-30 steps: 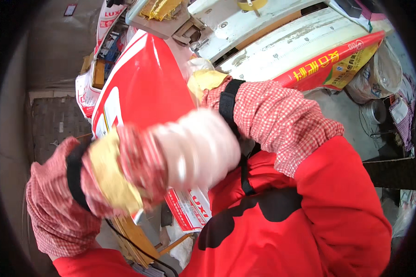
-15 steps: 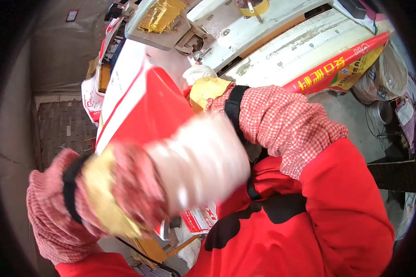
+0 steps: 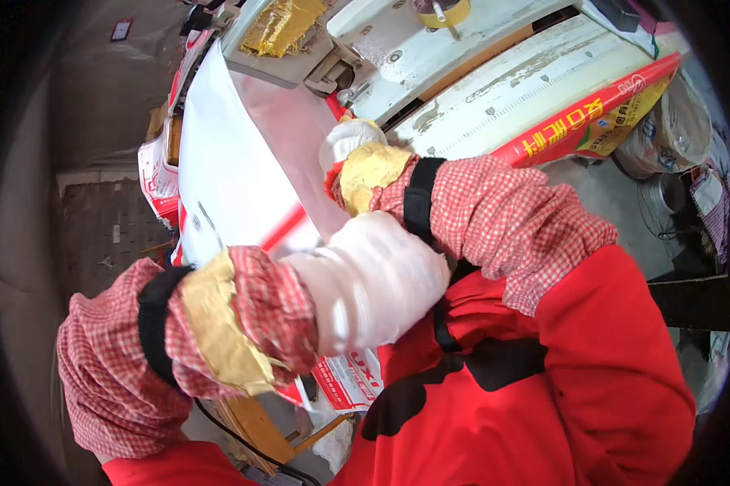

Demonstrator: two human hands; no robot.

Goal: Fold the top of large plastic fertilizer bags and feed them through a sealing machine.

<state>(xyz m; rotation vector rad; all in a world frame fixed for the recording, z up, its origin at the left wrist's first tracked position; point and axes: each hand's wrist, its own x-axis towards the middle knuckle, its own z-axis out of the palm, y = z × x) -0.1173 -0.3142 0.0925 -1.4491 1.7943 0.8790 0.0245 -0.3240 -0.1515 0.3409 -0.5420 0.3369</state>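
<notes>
So the sheet (image 3: 235, 170) has flipped from its red printed face to the plain white side, looks like it's being turned or fed toward the grey machine (image 3: 429, 57) up top. Right hand (image 3: 357, 158) pinches its far edge by the machine, left hand (image 3: 365, 279) is closed on the near edge. A rolled red bag (image 3: 591, 117) lies beside the machine, and a stack of printed sheets (image 3: 158, 174) crowds the left.
</notes>
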